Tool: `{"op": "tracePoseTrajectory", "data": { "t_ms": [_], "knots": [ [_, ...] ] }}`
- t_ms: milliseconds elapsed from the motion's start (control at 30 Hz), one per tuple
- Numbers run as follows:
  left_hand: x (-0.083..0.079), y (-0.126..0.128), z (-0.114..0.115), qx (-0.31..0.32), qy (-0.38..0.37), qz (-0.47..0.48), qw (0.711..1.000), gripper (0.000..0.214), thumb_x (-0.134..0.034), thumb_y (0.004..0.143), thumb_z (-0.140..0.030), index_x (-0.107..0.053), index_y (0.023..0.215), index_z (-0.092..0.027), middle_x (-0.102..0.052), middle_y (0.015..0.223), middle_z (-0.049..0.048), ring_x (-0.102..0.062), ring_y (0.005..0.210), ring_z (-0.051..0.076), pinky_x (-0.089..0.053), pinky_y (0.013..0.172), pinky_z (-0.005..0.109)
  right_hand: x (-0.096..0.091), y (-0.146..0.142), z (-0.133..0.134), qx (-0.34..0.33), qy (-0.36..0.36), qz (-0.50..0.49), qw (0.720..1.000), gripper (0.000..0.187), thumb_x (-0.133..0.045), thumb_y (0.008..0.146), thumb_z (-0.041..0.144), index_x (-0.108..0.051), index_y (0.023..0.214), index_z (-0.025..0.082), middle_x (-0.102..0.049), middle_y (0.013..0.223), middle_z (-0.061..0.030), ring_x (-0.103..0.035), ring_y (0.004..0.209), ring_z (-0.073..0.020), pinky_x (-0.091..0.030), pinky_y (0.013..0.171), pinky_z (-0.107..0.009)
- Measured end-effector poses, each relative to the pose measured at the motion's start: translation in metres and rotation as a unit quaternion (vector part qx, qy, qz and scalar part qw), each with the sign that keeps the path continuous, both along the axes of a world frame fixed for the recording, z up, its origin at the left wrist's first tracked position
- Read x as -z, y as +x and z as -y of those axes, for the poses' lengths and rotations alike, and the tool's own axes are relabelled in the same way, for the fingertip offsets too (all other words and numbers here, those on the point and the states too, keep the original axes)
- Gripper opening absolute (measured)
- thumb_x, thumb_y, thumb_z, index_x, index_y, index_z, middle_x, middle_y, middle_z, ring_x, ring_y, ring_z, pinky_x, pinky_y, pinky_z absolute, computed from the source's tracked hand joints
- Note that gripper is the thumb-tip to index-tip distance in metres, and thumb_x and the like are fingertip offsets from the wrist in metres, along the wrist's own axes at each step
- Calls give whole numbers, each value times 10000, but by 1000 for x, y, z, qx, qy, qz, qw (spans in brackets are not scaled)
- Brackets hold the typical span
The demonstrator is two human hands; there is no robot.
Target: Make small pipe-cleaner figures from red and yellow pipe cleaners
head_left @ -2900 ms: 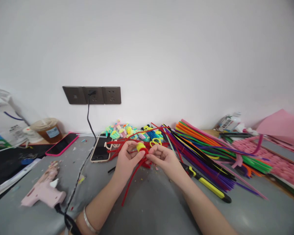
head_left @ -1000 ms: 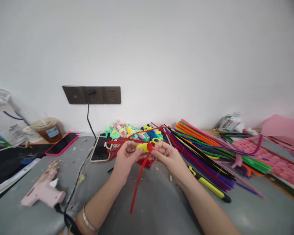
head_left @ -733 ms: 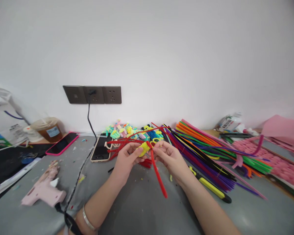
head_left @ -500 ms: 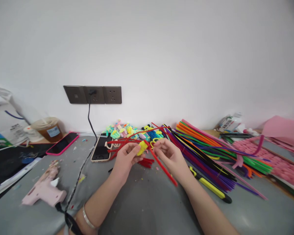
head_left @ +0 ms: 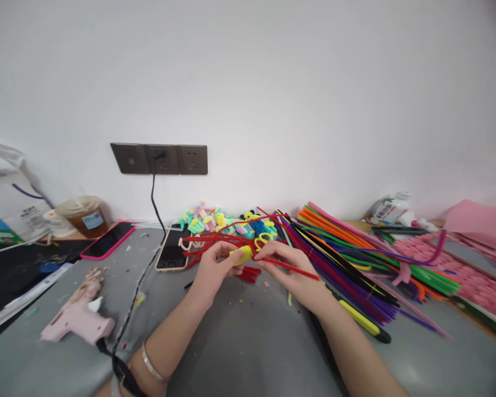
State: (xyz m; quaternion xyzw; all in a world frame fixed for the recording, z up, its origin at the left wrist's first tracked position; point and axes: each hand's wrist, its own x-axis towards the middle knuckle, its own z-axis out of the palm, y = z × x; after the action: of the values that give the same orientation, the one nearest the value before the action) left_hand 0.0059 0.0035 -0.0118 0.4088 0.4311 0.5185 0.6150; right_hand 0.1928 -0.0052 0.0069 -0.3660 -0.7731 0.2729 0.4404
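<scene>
Yellow coiled fuzzy cylinder (head_left: 242, 255) held between both hands, over the smooth grey tabletop (head_left: 243, 353).
Left hand (head_left: 215, 267) grips it, thumb against fingers; right hand (head_left: 281, 269) pinches a thin red fuzzy stem (head_left: 295, 268) near the cylinder's right end, the stem's length slanting rightward across that hand. Flat black pale-rimmed phone (head_left: 172, 249) borders the left side; multicoloured fuzzy-stem bundle (head_left: 343, 264) and yellow-and-black tool (head_left: 357, 318) limit the right; grey surface extends between the forearms.
</scene>
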Motion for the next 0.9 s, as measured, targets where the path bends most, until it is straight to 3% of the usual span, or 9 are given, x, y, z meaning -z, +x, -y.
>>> {"op": "tracePoseTrajectory", "data": {
  "t_ms": [267, 500, 900],
  "knots": [
    [-2, 0, 3, 48, 41, -46, 997, 398, -862, 590, -435, -649, 756, -142, -673, 699, -13, -625, 542, 91, -529, 537, 205, 3, 4, -1, -8, -70, -70, 995, 125, -591, 924, 297, -629, 865, 195, -621, 756, -20, -599, 664, -161, -462, 628, -276],
    [-5, -1, 3, 104, 44, -57, 992, 361, -851, 617, -404, -700, 798, -130, -702, 652, 9, -614, 530, 96, -507, 538, 201, -1, 8, -6, -44, -161, -192, 967, 226, -689, 864, 409, -583, 861, 210, -604, 674, 25, -582, 616, -123, -453, 611, -236],
    [-6, -3, 6, 171, 39, -16, 984, 284, -857, 630, -339, -752, 806, -143, -720, 682, 43, -646, 553, 132, -518, 559, 232, -2, 9, -6, -52, -241, -225, 943, 322, -739, 788, 483, -598, 850, 200, -536, 630, 46, -476, 550, -107, -396, 550, -234]
  ]
}}
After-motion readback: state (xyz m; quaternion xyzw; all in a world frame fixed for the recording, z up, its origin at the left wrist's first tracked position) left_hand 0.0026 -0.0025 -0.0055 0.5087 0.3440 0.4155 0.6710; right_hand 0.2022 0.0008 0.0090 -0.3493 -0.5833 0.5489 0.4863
